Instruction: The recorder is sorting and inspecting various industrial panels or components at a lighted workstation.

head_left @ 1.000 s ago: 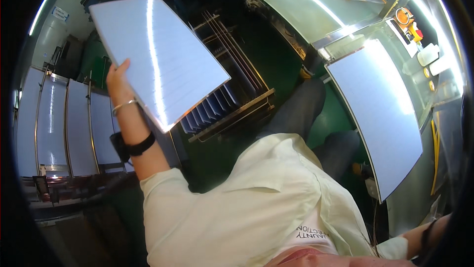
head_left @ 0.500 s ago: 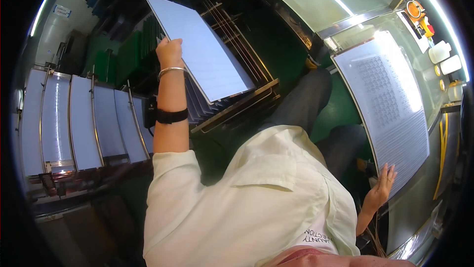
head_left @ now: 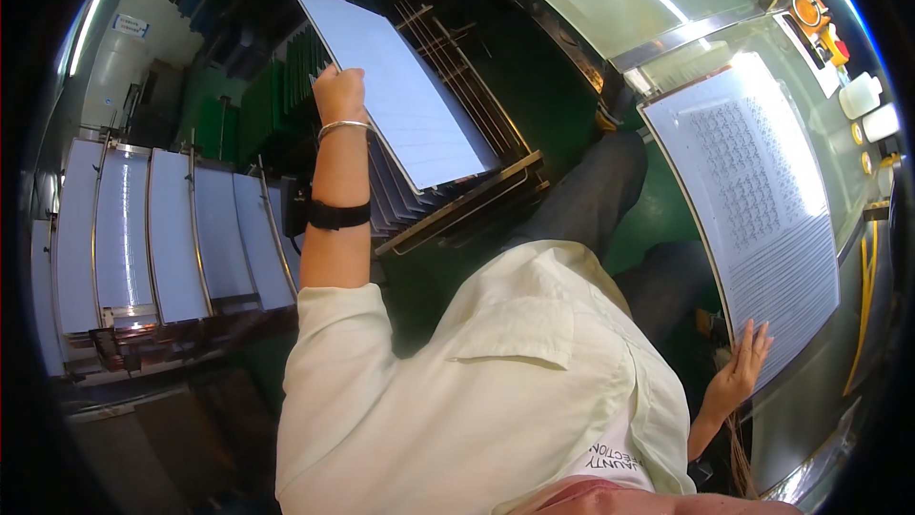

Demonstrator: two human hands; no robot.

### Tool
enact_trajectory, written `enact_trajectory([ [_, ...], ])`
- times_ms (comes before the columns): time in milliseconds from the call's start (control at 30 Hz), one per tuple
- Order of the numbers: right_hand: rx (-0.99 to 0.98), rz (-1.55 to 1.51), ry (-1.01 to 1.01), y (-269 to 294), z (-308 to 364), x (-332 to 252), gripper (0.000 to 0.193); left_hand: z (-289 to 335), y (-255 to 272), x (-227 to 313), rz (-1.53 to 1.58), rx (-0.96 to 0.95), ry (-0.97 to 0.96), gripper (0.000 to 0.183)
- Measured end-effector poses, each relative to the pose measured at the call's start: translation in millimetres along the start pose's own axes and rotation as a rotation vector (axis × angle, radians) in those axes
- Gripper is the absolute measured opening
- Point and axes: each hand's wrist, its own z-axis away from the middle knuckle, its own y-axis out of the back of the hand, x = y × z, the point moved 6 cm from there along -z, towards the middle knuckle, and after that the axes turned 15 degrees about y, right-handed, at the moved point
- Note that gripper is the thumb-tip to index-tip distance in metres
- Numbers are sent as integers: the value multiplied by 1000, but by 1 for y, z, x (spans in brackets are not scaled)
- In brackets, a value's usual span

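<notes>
Swung over since a second ago: the white panel (head_left: 396, 100) I'm carrying has shifted right and now sits tilted over the metal rack (head_left: 496, 183) in front of me. Left hand (head_left: 340, 98) has its grip wrapped round the panel's left edge. Right hand (head_left: 739, 372) has come in from the lower right, fingers over the near end of a patterned panel (head_left: 739, 172) on the surface (head_left: 822, 134); can't tell if that grip is pinching or just resting. More pale panels (head_left: 176, 229) off to my left, side by side.
</notes>
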Motion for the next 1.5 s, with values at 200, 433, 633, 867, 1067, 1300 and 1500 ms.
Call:
enact_trajectory([
  [200,5,-14,4,4,-1,1,32,-7,-8,1,-98,0,-31,21],
  [433,-13,25,-17,0,5,6,31,-45,-31,-8,-185,8,-20,25],
  [633,-18,4,-29,0,5,6,32,-50,-32,-7,-259,67,-8,24],
  [867,-37,-3,-13,1,2,2,32,-58,-26,-21,-215,31,-4,23],
  [1067,-43,34,-19,2,7,5,32,-53,-27,-15,-224,63,-72,18],
  [1300,-31,19,-25,1,5,5,32,-64,-39,-19,-321,53,-27,22],
  [1500,-11,-67,-45,10,4,11,32,-84,-47,-26,-430,133,-176,20],
])
